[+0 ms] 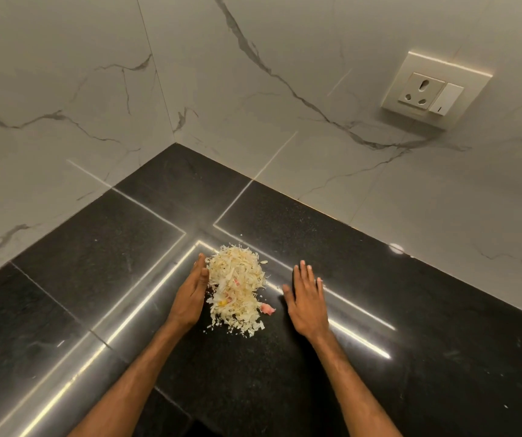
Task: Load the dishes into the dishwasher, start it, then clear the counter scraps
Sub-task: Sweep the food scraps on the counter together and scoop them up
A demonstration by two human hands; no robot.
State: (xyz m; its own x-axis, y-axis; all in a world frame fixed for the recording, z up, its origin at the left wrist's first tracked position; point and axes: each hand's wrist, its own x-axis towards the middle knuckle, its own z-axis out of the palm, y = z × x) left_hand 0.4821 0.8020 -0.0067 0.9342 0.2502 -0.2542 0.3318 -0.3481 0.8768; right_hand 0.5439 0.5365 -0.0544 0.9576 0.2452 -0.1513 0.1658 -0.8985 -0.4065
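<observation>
My left hand (pixel 192 293), fingers straight together, touches the scrap pile (pixel 237 283). My right hand (pixel 307 299) lies spread flat on the counter (pixel 95 263).

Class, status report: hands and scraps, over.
Left hand open, edge against scrap pile. Right hand open, palm down on counter, clear of pile. Pink scrap stray beside pile; nothing blocking.
</observation>
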